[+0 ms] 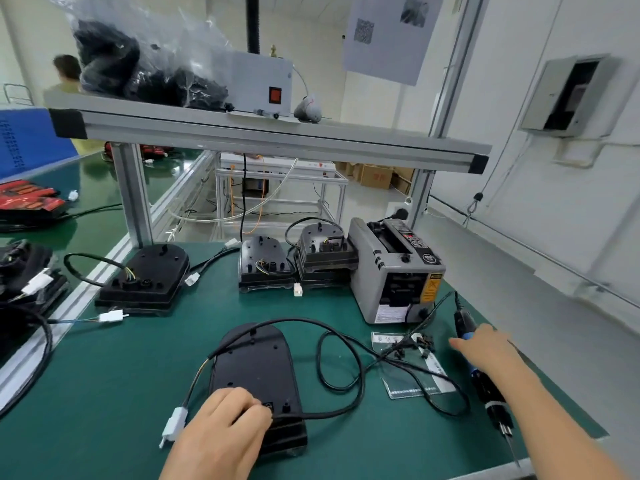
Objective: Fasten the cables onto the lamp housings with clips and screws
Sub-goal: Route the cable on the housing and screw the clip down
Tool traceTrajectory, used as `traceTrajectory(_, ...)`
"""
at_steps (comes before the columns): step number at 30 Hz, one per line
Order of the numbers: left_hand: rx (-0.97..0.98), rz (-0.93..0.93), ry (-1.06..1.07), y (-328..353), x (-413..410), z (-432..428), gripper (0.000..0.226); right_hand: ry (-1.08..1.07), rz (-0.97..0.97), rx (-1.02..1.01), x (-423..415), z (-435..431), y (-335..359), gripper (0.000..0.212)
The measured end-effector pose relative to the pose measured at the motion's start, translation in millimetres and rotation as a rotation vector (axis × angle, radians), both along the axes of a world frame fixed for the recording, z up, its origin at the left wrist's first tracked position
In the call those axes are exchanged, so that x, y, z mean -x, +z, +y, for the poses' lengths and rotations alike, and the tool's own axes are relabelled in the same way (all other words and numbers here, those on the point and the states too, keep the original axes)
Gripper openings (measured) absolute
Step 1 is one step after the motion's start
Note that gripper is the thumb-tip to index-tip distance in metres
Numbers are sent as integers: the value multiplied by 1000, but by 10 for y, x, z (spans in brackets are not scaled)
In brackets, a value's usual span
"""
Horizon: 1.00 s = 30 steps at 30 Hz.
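Left hand bears down on the near lamp housing; right hand is spread flat over the screwdriver.

The left hand (221, 424) comes in from the near edge, knuckles up and fingers bent over the near-left end of the black lamp housing (256, 362), which lies flat on the green table mat (104, 393). The black cable (311, 416) runs out from under its fingertips (they hide that stretch), so I cannot tell whether it pinches the cable or only presses. The right hand (485, 348) reaches in from the right, palm down, fingers straight and released, lying across the electric screwdriver (486, 393) without closing on it. Just left of it, small black pieces, probably clips (415, 344), lie blurred on a clear plastic bag (415, 379). The wrist covers the screwdriver's middle.
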State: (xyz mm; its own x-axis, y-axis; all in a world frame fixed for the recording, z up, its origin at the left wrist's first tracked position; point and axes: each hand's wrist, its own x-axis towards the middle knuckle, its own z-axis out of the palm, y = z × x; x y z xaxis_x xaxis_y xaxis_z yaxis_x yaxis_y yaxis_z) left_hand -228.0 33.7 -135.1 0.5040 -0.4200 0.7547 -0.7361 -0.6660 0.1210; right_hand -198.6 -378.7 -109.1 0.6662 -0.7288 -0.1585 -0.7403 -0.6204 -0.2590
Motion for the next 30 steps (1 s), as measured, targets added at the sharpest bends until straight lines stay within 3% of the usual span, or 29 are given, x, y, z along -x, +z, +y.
traceTrajectory(2, 20, -13, 7, -6, -2, -5, 55, 8, 24, 42, -79, 26, -34, 63)
traceTrajectory(6, 26, -33, 3, -49, -26, -2, 52, -41, 47, 86, -214, 92, -54, 73)
traceTrajectory(13, 18, -37, -9, -93, -46, 10, 24, 0, 84, 229, -230, 97, -103, 74)
traceTrajectory(19, 16, -28, 3, -44, -20, 16, 49, 42, 147, 242, -128, 66, -60, 79)
traceTrajectory(30, 36, -45, 4, -77, -49, 4, 52, 94, 85, 126, 9, 138, 101, 67)
